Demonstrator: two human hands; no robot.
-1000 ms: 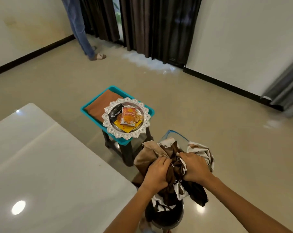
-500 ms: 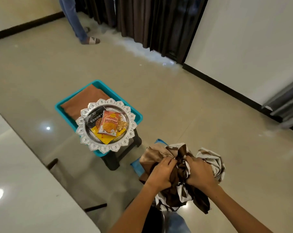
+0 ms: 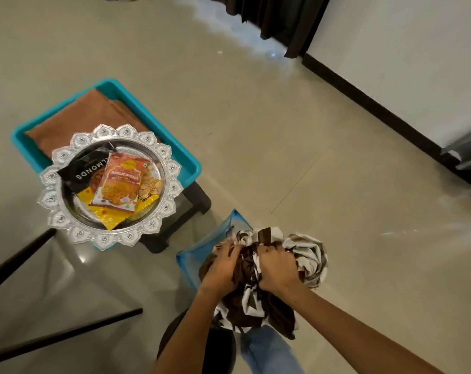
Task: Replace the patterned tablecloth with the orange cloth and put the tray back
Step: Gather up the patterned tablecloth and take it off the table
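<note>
The brown-and-white patterned tablecloth (image 3: pixel 307 255) is bunched into a ball at the lower middle. My left hand (image 3: pixel 222 265) and my right hand (image 3: pixel 276 268) both grip it, side by side. The bundle hangs over a blue basket (image 3: pixel 202 248) on the floor. A folded orange cloth (image 3: pixel 80 114) lies in a teal bin (image 3: pixel 172 147) on a dark stool. A round silver tray (image 3: pixel 67 220) with several snack packets rests on the bin's near edge, covering part of the orange cloth.
Dark table legs (image 3: pixel 26 249) cross the lower left. A black stool (image 3: pixel 221 346) and my jeans leg sit under my arms. Dark curtains (image 3: pixel 277 17) and a white wall with black skirting (image 3: pixel 377 103) stand to the right. Tiled floor lies between.
My view has swung down and right; the white tabletop has left the frame. My hands have carried the bunched patterned cloth lower, over the blue basket.
</note>
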